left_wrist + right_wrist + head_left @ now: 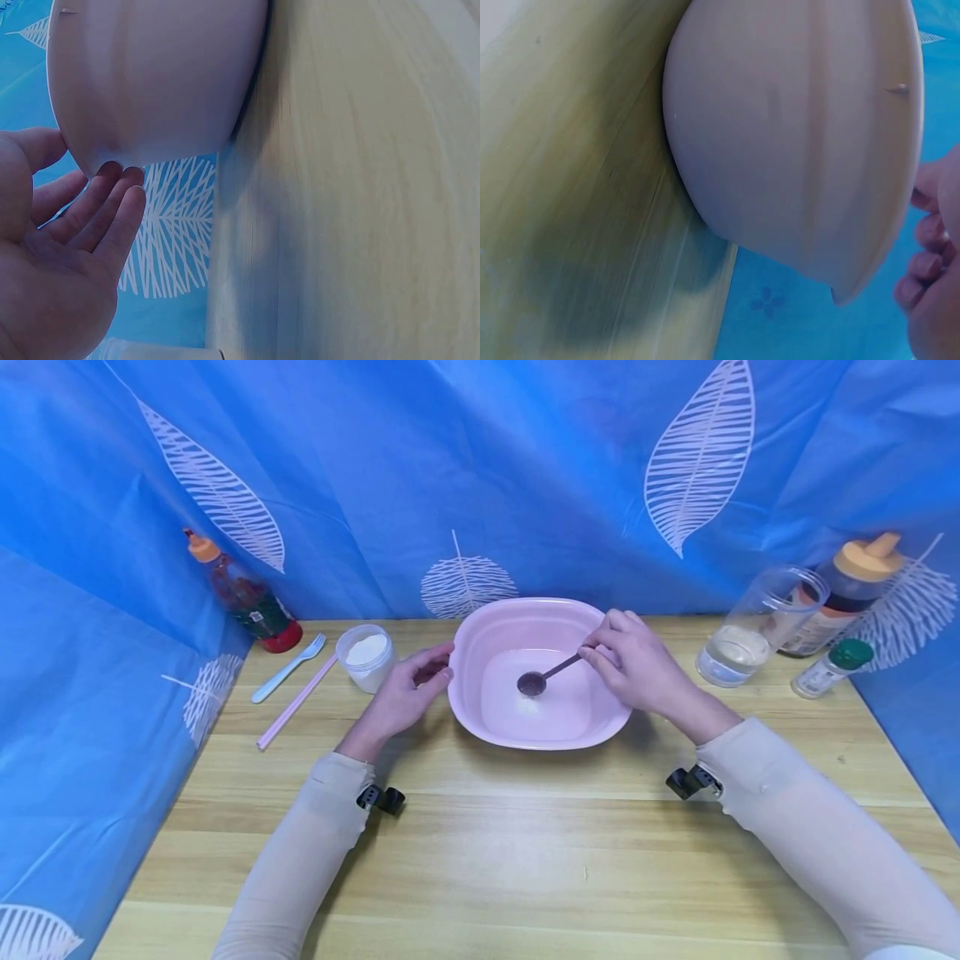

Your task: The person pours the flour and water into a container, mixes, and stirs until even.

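Note:
A pink basin (517, 739) stands on the table in the head view. My right hand (630, 660) pinches the handle of a small dark brown spoon (562, 667) over the basin's right rim, and the spoon's round scoop hangs over the inside. In the right wrist view the curled fingers (924, 266) show beyond the basin's rim, with the spoon hidden. At the left rim, my left hand (408, 689) touches the basin with loosely extended fingers. Its thumb is at the rim edge and its fingertips (133, 176) are against the outer wall in the left wrist view.
Left of the basin are a jar of white powder (367, 652), pink chopsticks (296, 703), a light blue fork (288, 668) and a red sauce bottle (251, 602). At right stand a clear cup of liquid (738, 647), a dark sauce bottle (847, 585) and a green-capped shaker (832, 668).

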A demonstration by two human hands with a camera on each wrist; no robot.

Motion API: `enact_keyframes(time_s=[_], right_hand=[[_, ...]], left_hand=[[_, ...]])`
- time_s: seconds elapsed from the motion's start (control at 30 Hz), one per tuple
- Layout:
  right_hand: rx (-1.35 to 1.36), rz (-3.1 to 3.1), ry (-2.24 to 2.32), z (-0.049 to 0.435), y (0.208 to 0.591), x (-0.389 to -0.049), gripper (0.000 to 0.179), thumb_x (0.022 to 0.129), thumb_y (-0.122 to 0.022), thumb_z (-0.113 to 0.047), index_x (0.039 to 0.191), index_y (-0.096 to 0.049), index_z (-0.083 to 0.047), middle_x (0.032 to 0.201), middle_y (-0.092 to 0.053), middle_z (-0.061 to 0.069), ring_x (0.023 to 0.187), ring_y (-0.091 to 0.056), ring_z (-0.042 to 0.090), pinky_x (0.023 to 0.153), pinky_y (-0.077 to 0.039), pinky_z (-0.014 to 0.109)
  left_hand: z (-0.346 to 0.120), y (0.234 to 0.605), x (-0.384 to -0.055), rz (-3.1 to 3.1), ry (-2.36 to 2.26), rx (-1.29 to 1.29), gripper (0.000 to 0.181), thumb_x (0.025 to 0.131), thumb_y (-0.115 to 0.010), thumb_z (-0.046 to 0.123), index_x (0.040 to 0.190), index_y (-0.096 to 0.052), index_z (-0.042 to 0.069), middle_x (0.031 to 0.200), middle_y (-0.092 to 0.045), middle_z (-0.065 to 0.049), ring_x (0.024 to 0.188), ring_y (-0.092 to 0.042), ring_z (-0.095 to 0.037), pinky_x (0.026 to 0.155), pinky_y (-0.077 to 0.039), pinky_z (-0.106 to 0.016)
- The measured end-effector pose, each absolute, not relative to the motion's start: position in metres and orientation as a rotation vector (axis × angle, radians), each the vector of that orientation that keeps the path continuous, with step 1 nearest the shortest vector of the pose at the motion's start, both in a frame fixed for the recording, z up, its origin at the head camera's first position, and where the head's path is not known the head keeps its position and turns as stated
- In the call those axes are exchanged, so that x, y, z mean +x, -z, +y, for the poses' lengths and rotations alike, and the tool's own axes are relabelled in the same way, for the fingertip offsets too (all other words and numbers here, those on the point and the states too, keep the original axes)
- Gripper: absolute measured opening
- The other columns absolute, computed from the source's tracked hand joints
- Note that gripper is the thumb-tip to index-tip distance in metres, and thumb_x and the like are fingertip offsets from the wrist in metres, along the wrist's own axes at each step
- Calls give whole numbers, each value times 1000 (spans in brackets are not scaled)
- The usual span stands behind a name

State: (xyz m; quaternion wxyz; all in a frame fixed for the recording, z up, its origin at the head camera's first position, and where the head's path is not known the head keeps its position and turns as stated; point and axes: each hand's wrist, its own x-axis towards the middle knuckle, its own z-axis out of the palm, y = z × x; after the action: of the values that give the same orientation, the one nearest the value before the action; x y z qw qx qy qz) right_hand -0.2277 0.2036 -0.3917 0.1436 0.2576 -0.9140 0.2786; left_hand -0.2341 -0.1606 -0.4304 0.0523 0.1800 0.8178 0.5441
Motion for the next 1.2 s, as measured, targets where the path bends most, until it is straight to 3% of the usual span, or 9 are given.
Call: enact_keyframes(time_s=[0.3, 0.93, 1.2], right_hand=[[894, -2507, -779, 201, 392, -225, 6, 98, -74, -4, 98, -80, -1, 89, -58, 7, 90, -47, 25, 79, -36, 36], [650, -2700, -744, 206, 390, -229, 16, 102, -69, -8, 102, -79, 4, 89, -61, 12, 91, -48, 30, 83, -37, 40], [685, -2797, -897, 202, 387, -225, 17, 105, -67, -14, 105, -79, -2, 93, -64, 9, 96, -51, 27, 84, -41, 40]], left_hand=[[-161, 432, -235, 2486, -1661, 548, 49, 110, -61, 13, 156, -53, -2, 141, -67, -26, 132, -63, -39, 119, -51, -54], [-162, 430, -234, 2479, -1661, 545, 50, 110, -60, 15, 157, -52, -1, 144, -65, -25, 136, -62, -39, 121, -49, -53], [-161, 431, -235, 2471, -1674, 539, 49, 110, -62, 14, 156, -53, -1, 142, -66, -25, 135, -62, -39, 120, -49, -54]])
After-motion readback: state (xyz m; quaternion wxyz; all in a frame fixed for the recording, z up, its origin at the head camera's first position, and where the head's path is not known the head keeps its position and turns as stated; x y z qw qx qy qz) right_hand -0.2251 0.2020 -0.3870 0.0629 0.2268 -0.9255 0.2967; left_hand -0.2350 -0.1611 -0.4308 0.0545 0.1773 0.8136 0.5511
